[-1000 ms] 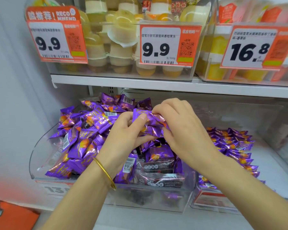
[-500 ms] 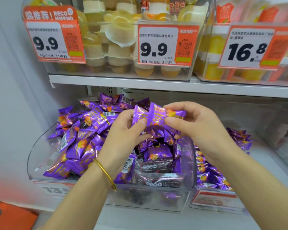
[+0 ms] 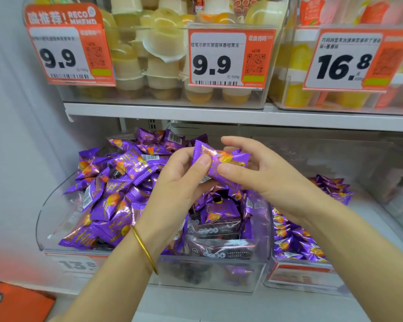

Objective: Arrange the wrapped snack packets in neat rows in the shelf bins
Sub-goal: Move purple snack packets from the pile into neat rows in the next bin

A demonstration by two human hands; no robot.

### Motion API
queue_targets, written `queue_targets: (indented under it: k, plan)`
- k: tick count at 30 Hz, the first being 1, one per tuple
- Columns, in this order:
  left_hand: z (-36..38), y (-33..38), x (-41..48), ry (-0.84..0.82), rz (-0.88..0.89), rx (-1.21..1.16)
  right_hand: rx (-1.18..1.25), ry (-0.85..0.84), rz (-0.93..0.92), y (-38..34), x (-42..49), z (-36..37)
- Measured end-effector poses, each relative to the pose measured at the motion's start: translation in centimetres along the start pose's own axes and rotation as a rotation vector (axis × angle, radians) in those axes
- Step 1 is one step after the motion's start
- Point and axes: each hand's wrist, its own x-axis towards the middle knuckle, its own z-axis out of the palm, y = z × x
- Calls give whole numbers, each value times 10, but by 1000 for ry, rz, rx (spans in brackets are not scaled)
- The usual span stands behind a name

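Both hands hold a small stack of purple snack packets (image 3: 221, 158) above the left clear bin (image 3: 56, 219). My left hand (image 3: 182, 180) grips the stack's left end, thumb on top. My right hand (image 3: 261, 173) pinches the right end between thumb and fingers. The left bin is heaped with loose purple packets (image 3: 116, 189) lying in all directions, with a few darker packets (image 3: 216, 231) at its front right. The right clear bin (image 3: 296, 275) holds purple packets in rows (image 3: 296, 240) along its left side and back.
The shelf above (image 3: 219, 116) carries clear bins of jelly cups (image 3: 158, 54) with orange price tags (image 3: 230, 56). A grey wall (image 3: 14, 159) stands on the left. An orange object (image 3: 16, 303) lies at the lower left. A gold bangle (image 3: 144, 247) circles my left wrist.
Both hands lifted the packets up out of the pile. My right hand turned from palm-down over the heap to pinching the stack's right end, and the stack now sits squared between both hands.
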Motion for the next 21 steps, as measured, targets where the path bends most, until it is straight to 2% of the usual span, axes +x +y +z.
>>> queue_targets:
  k: [3,5,8,16,21]
  plan:
    - [3,-4,0,-32,49,-37,221,-79,36,-3,-2,-2]
    - [6,-7,1,-50,61,-29,337,-63,24,-4,-3,-4]
    - [12,-12,3,-91,90,42,373,-14,19,-1,-8,-10]
    - [72,-29,24,-297,157,510,238,244,-43,15,-46,-90]
    - [99,-46,37,-331,318,1049,-233,465,104,60,-74,-192]
